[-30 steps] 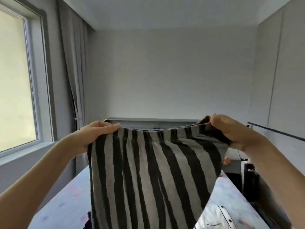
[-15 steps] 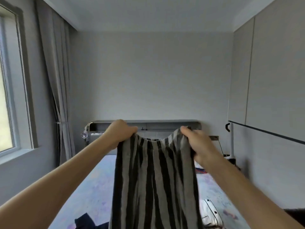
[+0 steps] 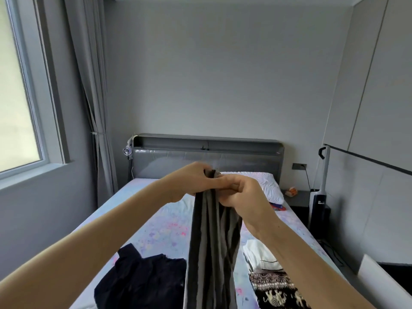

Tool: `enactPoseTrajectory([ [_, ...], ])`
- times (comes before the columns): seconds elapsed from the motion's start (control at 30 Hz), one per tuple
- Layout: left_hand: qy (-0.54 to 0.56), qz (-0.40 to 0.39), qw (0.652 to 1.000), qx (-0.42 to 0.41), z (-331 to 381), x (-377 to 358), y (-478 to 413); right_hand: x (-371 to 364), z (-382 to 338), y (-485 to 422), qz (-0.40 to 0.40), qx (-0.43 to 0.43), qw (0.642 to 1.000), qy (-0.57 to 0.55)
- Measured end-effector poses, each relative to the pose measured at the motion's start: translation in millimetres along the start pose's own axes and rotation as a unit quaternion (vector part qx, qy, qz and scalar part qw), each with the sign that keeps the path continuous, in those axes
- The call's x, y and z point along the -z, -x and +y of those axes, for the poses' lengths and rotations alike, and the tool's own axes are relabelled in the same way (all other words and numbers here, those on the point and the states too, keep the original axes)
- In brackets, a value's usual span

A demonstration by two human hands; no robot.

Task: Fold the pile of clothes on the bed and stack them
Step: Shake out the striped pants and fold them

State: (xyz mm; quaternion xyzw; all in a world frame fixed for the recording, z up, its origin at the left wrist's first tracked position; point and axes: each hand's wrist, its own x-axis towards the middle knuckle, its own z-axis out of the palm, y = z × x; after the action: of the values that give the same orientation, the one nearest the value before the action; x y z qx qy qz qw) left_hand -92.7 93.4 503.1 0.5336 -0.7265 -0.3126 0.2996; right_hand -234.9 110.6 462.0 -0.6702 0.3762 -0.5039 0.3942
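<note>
A grey-and-black striped garment [image 3: 211,248] hangs folded lengthwise in front of me over the bed [image 3: 160,221]. My left hand [image 3: 189,181] and my right hand [image 3: 243,192] meet at its top edge, both pinching the bunched fabric. A dark navy garment [image 3: 140,279] lies crumpled on the bed at the lower left. On the right of the bed sits a folded white piece [image 3: 260,255], and nearer to me a dark garment with an elephant print [image 3: 276,291].
A grey headboard [image 3: 207,157] and a white pillow [image 3: 265,186] are at the far end. A window and curtain [image 3: 93,108] stand on the left. A nightstand [image 3: 298,197] and an upright vacuum [image 3: 321,190] are on the right by the wall.
My hands have come together from wide apart, doubling the striped garment into a narrow hanging strip. My view has tilted down, showing more of the bed and clothes.
</note>
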Motion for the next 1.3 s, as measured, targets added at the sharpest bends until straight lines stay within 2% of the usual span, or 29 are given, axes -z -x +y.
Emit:
enactPoseTrajectory([
  [0.13,0.075,-0.054,0.995,-0.040,-16.9,4.9,3.3,8.0,-1.3,4.3,-0.128,-0.020,0.990,-0.064],
  [0.2,0.076,-0.097,0.991,-0.052,-23.3,7.8,6.5,14.3,-3.7,6.5,-0.122,-0.035,0.989,-0.080],
  [0.23,0.067,-0.108,0.990,-0.054,-24.8,8.7,7.8,16.2,-3.9,7.5,-0.091,-0.019,0.994,-0.048],
  [0.3,0.072,-0.102,0.991,-0.046,-26.0,11.1,9.4,22.0,-0.6,8.7,-0.004,0.055,0.989,0.140],
  [0.37,0.116,-0.091,0.989,-0.031,-24.6,16.4,11.5,28.4,8.5,7.1,0.019,0.095,0.935,0.342],
  [0.4,0.142,-0.093,0.985,-0.030,-24.0,20.9,13.3,30.1,13.3,5.4,-0.006,0.093,0.921,0.378],
  [0.47,0.188,-0.116,0.975,-0.038,-21.5,30.3,17.5,32.3,23.7,1.8,-0.077,0.052,0.938,0.333],
  [0.57,0.232,-0.160,0.959,-0.041,-19.0,44.0,25.3,31.9,29.7,-0.4,-0.163,-0.047,0.978,0.122],
  [0.63,0.231,-0.173,0.957,-0.031,-19.7,50.7,29.5,32.2,28.3,3.2,-0.182,-0.072,0.980,0.042],
  [0.73,0.227,-0.198,0.953,-0.037,-25.4,61.1,36.3,24.3,22.9,10.6,-0.204,-0.062,0.977,0.016],
  [0.8,0.222,-0.206,0.952,-0.048,-28.8,67.2,39.8,14.3,14.6,16.3,-0.197,-0.053,0.979,0.023],
  [0.87,0.217,-0.196,0.954,-0.058,-31.5,75.0,41.6,4.0,4.7,18.6,-0.152,-0.044,0.987,0.009],
  [1.0,0.178,-0.179,0.965,-0.074,-32.2,94.3,50.0,-12.7,-16.0,16.7,-0.071,-0.052,0.992,-0.095],
  [1.13,0.120,-0.069,0.987,-0.082,-33.8,108.6,57.7,-30.5,-37.8,13.9,-0.061,-0.069,0.979,-0.181],
  [1.3,0.221,0.009,0.975,-0.020,-51.6,106.9,61.6,-37.3,-52.5,10.0,-0.062,-0.058,0.990,-0.116],
])
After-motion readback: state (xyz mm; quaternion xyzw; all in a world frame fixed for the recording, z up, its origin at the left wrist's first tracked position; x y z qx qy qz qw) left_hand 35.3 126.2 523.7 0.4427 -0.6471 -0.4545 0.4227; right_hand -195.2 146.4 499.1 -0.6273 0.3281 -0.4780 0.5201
